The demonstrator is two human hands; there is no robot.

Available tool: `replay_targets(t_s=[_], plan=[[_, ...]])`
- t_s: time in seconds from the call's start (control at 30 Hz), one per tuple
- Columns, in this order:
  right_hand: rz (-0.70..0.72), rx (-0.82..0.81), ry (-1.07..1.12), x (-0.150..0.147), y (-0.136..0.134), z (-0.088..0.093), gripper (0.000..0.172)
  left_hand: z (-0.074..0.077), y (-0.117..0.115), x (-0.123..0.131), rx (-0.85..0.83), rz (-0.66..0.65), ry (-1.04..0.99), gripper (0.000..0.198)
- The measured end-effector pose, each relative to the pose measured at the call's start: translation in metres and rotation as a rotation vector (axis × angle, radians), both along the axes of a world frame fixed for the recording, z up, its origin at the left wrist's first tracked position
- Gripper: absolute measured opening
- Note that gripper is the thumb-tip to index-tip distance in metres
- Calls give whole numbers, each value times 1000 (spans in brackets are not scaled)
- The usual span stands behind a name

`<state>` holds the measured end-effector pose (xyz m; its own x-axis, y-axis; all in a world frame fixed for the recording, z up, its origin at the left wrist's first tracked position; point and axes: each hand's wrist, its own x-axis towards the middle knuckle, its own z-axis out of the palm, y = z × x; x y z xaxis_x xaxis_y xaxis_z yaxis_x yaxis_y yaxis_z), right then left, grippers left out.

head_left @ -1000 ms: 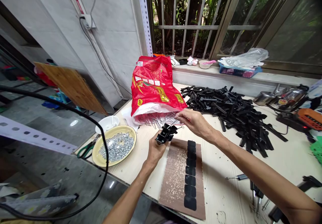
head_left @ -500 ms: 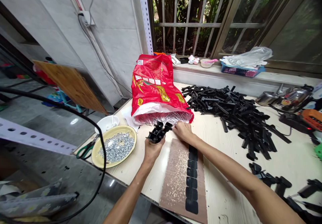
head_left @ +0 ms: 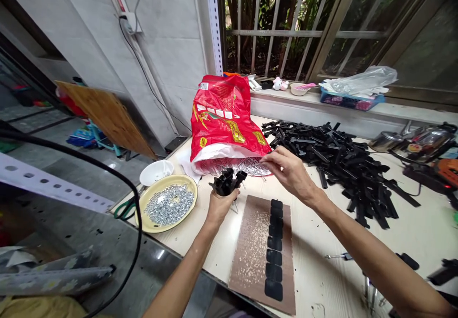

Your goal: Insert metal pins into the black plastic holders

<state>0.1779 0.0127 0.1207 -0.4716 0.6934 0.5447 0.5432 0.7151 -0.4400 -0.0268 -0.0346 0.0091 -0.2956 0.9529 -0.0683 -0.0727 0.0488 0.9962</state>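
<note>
**Hand state.** The left hand [head_left: 219, 206] is closed in a fist around the lower end of a bundle of black moulded plastic parts [head_left: 226, 182]. It holds the bundle upright above the pale wooden bench [head_left: 429, 232], toward the front-left corner and just in front of the bag mouth. The right hand [head_left: 291, 172] has its fingers drawn toward the thumb. Its tips are at the thin silvery metal pins [head_left: 246, 166] that spill from the open mouth of the red printed plastic bag [head_left: 223, 117]. Whether a pin is actually gripped cannot be determined.

**Surroundings.** A brown board with a column of black pads [head_left: 265, 246] lies at the front edge, below both hands. A yellow plate of small silvery metal pieces [head_left: 168, 203] sits at the left edge, beside a white bowl [head_left: 156, 171]. A heap of black plastic strips [head_left: 339, 165] covers the rear right.

**Probable faults.**
- The bundle is held at one end only, so a loosened grip would likely let parts fan out and drop.
- The pins lie loose, so a sideways drag could scatter them across the bench.
- The plate stands close to the edge, so a left forearm swing could tip it off.
</note>
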Motion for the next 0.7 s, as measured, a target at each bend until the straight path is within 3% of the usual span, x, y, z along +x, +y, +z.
replay_targets(t_s=[0.13,0.33,0.47,0.53,0.6,0.7], plan=[[105,33,-133,-11,0,8,24,4,-2,2,17,36,159,23],[223,-26,-300,-19,-4,14,25,18,-3,2,40,51,239,18],[271,-66,-229,-23,-2,20,29,19,0,3,0,45,227,23],[222,-51,-122,-20,10,14,36,18,-1,1,4,17,132,25],[106,-54,-78,-14,27,-2,28,18,-3,-2,33,-13,17,26],[-61,-196,-279,-10,46,-39,17,21,-4,-7,78,23,-90,28]])
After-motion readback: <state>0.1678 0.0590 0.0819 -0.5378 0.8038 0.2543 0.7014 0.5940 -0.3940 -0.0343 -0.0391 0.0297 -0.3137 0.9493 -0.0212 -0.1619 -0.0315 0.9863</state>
